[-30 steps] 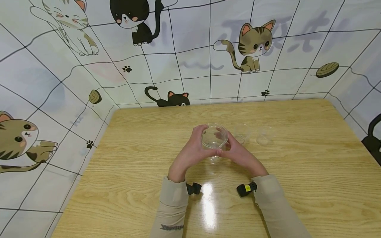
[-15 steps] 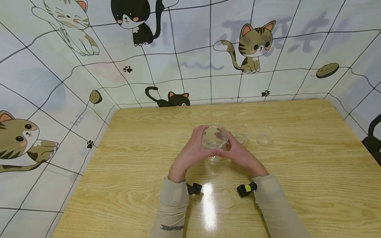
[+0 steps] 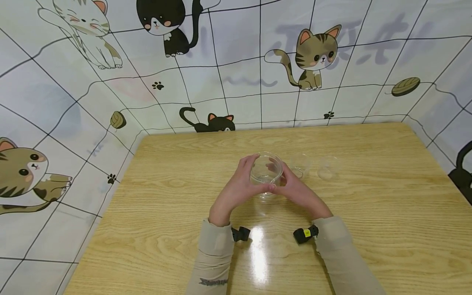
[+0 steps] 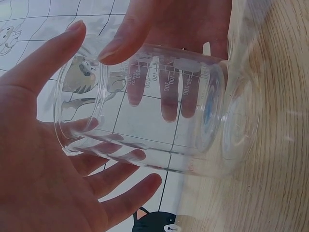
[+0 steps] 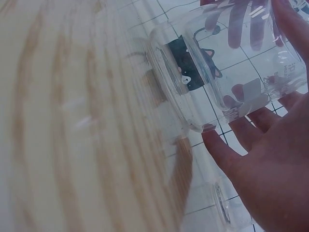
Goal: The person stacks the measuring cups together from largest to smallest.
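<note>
Two clear glass beakers, one nested inside the other, stand upright between my hands at mid-table. My left hand grips them from the left, its fingers around the far side and its thumb across the front. From the right, my right hand holds the same glass, and the thumbs meet at the front. In the left wrist view, white printed scales overlap through the beaker walls, and the two bases sit apart, close over the wood. The right wrist view shows fingers spread along the beaker side.
To the right of the hands, another clear glass vessel stands near the right fingers, with a second clear glass vessel beyond it. The wooden table backs onto a cat-patterned sheet.
My left fingertips have shifted slightly inward at the rim, and the beakers sit a touch higher in view. Both hands keep their hold.
</note>
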The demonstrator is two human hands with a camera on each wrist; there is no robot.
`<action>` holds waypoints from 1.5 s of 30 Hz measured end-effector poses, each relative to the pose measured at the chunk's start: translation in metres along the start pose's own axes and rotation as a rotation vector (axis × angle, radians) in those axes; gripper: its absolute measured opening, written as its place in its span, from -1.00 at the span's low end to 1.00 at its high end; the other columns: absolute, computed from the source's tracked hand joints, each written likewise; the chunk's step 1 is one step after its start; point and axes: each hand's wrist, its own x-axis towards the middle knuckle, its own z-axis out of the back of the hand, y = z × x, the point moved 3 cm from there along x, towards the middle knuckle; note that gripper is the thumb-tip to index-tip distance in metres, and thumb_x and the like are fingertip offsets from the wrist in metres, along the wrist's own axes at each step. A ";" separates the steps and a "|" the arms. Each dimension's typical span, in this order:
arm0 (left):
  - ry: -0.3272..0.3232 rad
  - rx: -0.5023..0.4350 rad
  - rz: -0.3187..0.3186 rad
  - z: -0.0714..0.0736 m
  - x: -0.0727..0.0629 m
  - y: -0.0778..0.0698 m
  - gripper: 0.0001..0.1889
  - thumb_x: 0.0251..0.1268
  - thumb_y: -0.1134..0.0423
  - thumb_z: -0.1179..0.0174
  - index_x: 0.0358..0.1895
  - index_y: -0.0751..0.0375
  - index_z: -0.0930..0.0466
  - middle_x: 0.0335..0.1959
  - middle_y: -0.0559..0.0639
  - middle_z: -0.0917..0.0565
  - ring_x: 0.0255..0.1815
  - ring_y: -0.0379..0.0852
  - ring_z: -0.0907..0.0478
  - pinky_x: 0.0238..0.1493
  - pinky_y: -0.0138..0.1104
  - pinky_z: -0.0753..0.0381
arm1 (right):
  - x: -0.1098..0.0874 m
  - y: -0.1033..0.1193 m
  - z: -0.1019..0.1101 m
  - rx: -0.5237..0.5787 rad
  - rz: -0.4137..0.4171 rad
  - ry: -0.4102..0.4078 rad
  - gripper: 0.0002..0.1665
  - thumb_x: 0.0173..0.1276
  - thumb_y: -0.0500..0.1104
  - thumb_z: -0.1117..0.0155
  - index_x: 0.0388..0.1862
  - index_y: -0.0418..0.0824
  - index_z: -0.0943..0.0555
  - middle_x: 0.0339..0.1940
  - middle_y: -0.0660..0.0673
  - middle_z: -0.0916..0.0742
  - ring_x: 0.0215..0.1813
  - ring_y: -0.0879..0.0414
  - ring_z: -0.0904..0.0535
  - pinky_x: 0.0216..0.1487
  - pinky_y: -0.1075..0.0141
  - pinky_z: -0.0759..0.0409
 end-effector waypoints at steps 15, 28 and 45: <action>-0.002 0.017 0.006 0.002 0.000 0.000 0.04 -0.25 -0.38 -0.21 0.38 -0.22 0.09 0.35 -0.10 -0.01 0.27 -0.07 -0.15 0.13 -0.09 -0.25 | 0.000 0.000 0.000 -0.019 0.016 -0.006 -0.06 0.21 -0.12 -0.22 0.41 0.08 0.11 0.35 -0.25 -0.19 0.31 -0.19 -0.13 0.17 -0.13 -0.15; 0.002 0.039 -0.002 0.001 0.000 -0.002 0.04 -0.24 -0.38 -0.19 0.39 -0.19 0.10 0.36 -0.09 -0.02 0.30 -0.09 -0.10 0.17 -0.10 -0.22 | 0.000 -0.001 0.001 -0.035 0.013 -0.019 -0.06 0.20 -0.10 -0.24 0.41 0.04 0.10 0.34 -0.25 -0.21 0.33 -0.17 -0.09 0.22 -0.12 -0.07; 0.008 0.028 0.014 0.001 0.000 0.000 0.05 -0.25 -0.40 -0.18 0.39 -0.21 0.13 0.37 -0.11 0.00 0.31 -0.12 -0.07 0.17 -0.12 -0.21 | 0.001 -0.002 0.000 -0.032 0.012 -0.014 -0.06 0.20 -0.11 -0.23 0.41 0.04 0.11 0.34 -0.24 -0.20 0.32 -0.18 -0.11 0.19 -0.12 -0.13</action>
